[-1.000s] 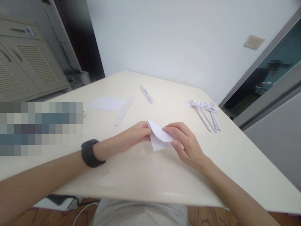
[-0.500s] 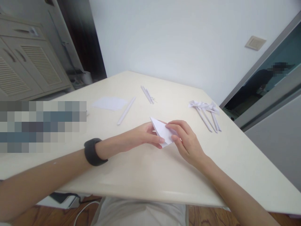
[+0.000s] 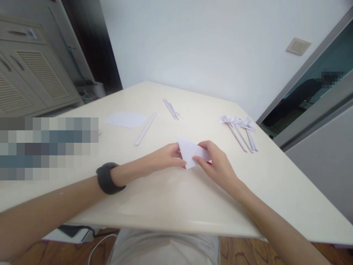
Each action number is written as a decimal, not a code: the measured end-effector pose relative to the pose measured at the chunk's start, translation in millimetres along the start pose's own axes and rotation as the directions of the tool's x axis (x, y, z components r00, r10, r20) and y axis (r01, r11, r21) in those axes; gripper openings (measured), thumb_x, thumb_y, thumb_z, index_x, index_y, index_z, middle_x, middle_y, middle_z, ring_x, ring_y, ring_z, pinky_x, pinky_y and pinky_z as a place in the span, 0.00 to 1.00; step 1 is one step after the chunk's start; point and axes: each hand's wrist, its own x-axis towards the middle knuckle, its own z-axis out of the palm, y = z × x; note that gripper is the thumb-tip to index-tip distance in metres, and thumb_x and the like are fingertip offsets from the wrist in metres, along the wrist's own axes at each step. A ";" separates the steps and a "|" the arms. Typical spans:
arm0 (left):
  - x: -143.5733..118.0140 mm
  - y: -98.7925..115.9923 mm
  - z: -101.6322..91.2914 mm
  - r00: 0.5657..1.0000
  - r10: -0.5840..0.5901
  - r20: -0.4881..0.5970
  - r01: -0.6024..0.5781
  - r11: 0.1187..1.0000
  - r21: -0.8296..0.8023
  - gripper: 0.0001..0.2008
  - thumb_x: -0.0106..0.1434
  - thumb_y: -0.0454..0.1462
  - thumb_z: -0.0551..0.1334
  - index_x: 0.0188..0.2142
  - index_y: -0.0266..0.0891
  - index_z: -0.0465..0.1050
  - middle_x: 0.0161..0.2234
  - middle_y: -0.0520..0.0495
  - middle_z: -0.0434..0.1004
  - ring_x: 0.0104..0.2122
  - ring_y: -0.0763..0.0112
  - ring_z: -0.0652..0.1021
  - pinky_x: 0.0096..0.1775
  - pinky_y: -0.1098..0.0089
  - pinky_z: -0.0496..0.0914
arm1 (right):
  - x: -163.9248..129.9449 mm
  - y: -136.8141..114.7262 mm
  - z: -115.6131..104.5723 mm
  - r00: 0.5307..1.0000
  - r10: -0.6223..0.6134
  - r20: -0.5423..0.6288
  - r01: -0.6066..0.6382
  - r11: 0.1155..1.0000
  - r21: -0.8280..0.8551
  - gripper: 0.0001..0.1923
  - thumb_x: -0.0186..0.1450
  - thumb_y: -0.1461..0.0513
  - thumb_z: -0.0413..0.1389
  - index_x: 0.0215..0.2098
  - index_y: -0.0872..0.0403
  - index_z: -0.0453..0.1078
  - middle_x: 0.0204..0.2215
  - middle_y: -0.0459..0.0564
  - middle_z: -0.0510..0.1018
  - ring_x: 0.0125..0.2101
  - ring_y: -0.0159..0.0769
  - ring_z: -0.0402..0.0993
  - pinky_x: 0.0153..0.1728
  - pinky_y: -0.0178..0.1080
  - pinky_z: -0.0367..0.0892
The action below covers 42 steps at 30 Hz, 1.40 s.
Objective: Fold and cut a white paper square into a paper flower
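Head view shows you the folded white paper [image 3: 190, 151] between your two hands, over the middle of the table [image 3: 171, 206], toward your side. Whether its underside touches the table top, I cannot tell. Your right hand [image 3: 216, 158] is grasping it: the thumb presses flat on the upper face, and the fingers go around the far edge and behind. Your left hand [image 3: 165, 156] pinches it lightly at the left side, with the thumb at the near corner; the fingers behind are partly hidden, so how firmly they hold I cannot say. A small red thing [image 3: 209, 162] appears under the right palm, too covered to name.

This paper should be very light, and stiffer where it lies in layers than along a single edge. I judge it dry and a little smooth, so it may slide between fingertips if you press too weakly; if you press too hard, it can take a wrong crease. Please take hold at the thick, folded part, with thumb above and fingers below, and leave the pointed corners free, because they could bend easily. The long paper roll [image 3: 146, 129], lying farther away on the left, would probably be crushed by a strong squeeze.
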 end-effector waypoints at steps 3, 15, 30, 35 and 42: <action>3.5 -7.1 -1.0 1.000 0.002 -0.025 -0.002 1.000 -0.001 0.18 0.57 0.34 0.58 0.49 0.40 0.66 0.48 0.45 0.73 0.46 0.63 0.74 0.45 0.64 0.69 | 0.7 0.8 0.2 0.996 0.081 0.040 -0.083 0.995 0.051 0.07 0.62 0.58 0.52 0.38 0.51 0.62 0.33 0.46 0.73 0.32 0.36 0.68 0.29 0.36 0.62; 9.9 -19.9 -4.2 0.998 0.063 -0.009 -0.063 0.997 0.049 0.23 0.52 0.32 0.63 0.48 0.40 0.67 0.45 0.45 0.75 0.43 0.62 0.75 0.45 0.61 0.69 | 2.3 -2.1 -2.8 0.986 0.163 0.043 -0.168 0.964 0.205 0.04 0.60 0.59 0.54 0.31 0.51 0.63 0.26 0.42 0.71 0.27 0.31 0.65 0.27 0.33 0.57; 11.0 -25.0 -7.9 0.994 0.086 -0.072 -0.073 0.982 0.174 0.15 0.54 0.35 0.61 0.43 0.39 0.72 0.38 0.46 0.78 0.39 0.61 0.77 0.41 0.62 0.70 | 5.0 0.8 -4.7 0.963 0.238 0.128 -0.270 0.824 0.499 0.06 0.62 0.58 0.52 0.30 0.53 0.64 0.29 0.44 0.70 0.29 0.30 0.65 0.29 0.32 0.58; 11.0 -23.5 -4.6 0.994 0.086 -0.068 -0.077 0.989 0.125 0.15 0.54 0.36 0.62 0.42 0.39 0.72 0.40 0.46 0.78 0.42 0.61 0.76 0.44 0.62 0.69 | 4.4 2.0 -4.8 0.975 0.205 0.086 -0.221 0.853 0.473 0.04 0.62 0.62 0.50 0.30 0.52 0.64 0.28 0.44 0.69 0.29 0.29 0.65 0.29 0.32 0.59; 7.6 -13.5 -0.9 0.962 0.154 -0.225 -0.114 0.977 0.183 0.13 0.55 0.44 0.61 0.37 0.39 0.71 0.36 0.48 0.75 0.35 0.66 0.75 0.36 0.70 0.68 | 3.7 0.0 -4.8 0.985 0.147 0.094 -0.172 0.906 0.386 0.04 0.61 0.63 0.51 0.28 0.53 0.65 0.26 0.43 0.70 0.29 0.30 0.67 0.31 0.34 0.62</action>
